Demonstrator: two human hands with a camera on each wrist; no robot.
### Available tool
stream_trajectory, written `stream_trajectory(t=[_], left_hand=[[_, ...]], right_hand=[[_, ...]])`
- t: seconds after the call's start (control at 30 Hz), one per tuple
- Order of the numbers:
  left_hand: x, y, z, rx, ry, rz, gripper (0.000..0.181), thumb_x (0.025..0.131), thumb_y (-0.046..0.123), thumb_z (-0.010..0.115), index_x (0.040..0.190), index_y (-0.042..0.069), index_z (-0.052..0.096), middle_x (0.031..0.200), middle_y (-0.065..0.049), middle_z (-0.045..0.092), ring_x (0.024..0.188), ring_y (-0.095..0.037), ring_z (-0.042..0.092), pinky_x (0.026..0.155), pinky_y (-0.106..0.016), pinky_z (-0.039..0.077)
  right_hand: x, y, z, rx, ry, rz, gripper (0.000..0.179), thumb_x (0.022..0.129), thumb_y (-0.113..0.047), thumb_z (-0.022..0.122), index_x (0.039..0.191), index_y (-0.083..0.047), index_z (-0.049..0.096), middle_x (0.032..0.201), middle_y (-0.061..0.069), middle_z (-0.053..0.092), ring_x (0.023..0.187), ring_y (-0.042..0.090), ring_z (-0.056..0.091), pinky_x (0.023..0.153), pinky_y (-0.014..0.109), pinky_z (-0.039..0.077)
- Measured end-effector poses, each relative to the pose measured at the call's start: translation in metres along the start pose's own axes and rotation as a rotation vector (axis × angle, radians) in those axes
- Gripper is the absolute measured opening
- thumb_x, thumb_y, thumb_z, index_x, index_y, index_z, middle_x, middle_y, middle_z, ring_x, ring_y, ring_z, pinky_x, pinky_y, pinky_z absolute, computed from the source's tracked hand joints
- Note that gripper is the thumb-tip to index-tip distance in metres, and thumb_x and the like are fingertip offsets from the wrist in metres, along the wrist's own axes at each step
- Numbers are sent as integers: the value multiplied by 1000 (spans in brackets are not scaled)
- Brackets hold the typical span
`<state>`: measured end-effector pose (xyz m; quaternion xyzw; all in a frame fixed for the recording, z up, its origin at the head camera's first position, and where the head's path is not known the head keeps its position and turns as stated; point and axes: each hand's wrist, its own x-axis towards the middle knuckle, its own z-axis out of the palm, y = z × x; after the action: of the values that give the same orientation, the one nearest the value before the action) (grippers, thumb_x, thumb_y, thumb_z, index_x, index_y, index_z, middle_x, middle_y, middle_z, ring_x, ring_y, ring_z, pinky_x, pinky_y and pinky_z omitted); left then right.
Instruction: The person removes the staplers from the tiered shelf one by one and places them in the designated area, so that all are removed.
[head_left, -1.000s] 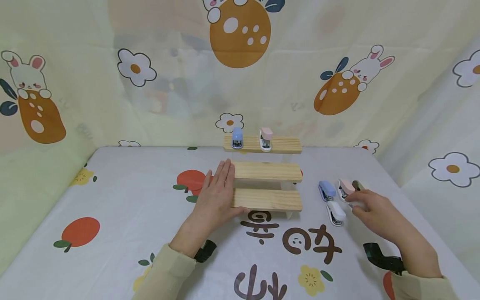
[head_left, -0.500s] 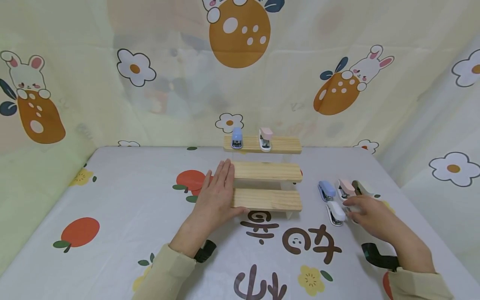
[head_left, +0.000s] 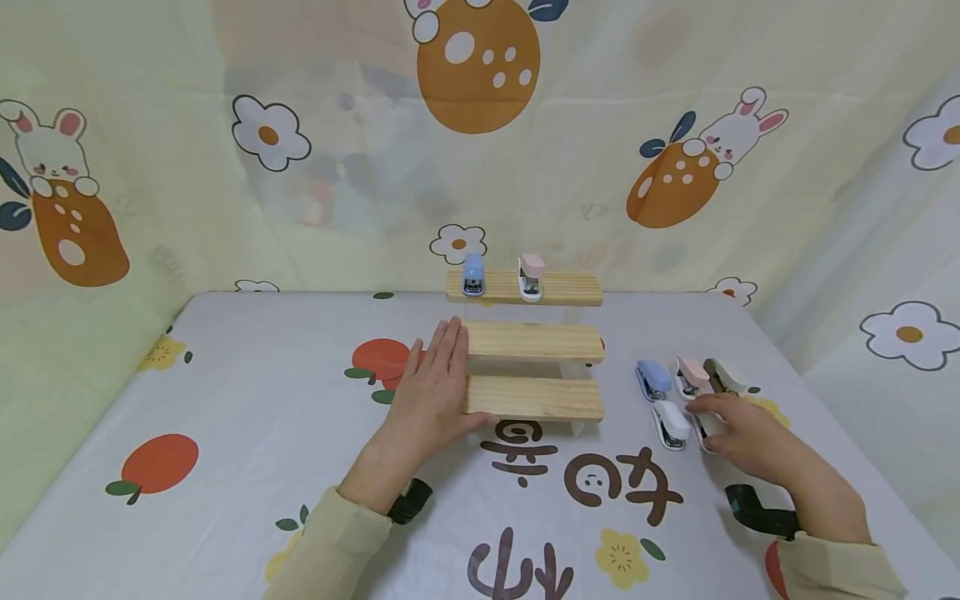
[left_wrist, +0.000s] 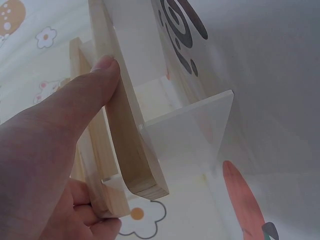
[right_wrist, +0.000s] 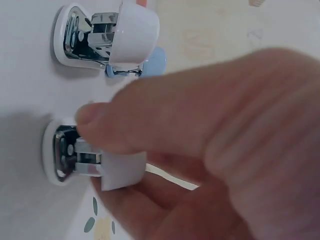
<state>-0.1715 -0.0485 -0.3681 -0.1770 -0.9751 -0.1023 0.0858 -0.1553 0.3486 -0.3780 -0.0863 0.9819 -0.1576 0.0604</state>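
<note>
The right hand has a narrow grip, pinching a small pale stapler with a white base between thumb and fingers at the right of the table, covered with a white printed cloth. In the right wrist view the thumb lies along 1 side of that stapler and fingers along the other; whether its base touches the cloth, I cannot tell.

Around this hand are 4 more small staplers: a light blue stapler, a glossy white stapler just in front of it, a pink stapler with a white base and a grey-green stapler.

The left hand keeps a wide grip, its fingers mostly straight along the left end of a stepped rack of 3 pale wooden planks. Its thumb touches the front edge of the lowest plank. A translucent upright panel shows under that plank. On the rearmost plank stand a blue stapler with a dark front and a pink-topped white stapler, side by side but apart.

Behind, a cream curtain printed with rabbits and flowers hangs.
</note>
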Motion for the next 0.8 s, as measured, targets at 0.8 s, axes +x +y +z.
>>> stream_trajectory(t=[0.8], left_hand=[[0, -1, 1, 4, 0, 3, 123, 71, 59, 82, 157, -1, 16, 166, -14, 16, 155, -28, 14, 125, -51, 17]], right_hand=[[0, -1, -1, 6, 45, 77, 35, 84, -5, 73, 118, -1, 65, 127, 37, 53, 98, 51, 59, 73, 54, 58]])
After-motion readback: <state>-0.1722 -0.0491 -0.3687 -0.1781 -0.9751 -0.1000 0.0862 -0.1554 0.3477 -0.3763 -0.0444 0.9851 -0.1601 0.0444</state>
